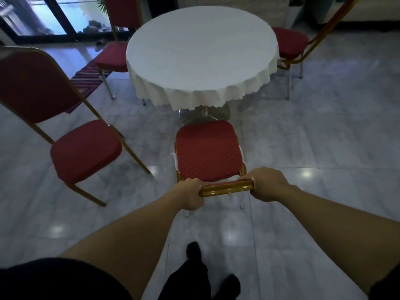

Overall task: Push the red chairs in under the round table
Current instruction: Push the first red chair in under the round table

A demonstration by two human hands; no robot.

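Left hand (190,194) and right hand (267,184) clamped on gold top rail of red padded chair (207,151), seat front near white-clothed round table (202,55).

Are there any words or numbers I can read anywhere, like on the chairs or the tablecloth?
None: no words, numbers or labels show anywhere.
The chair that both hands hold has only a pattern of small dots on its seat.
The white tablecloth is plain.
The rug has stripes only.
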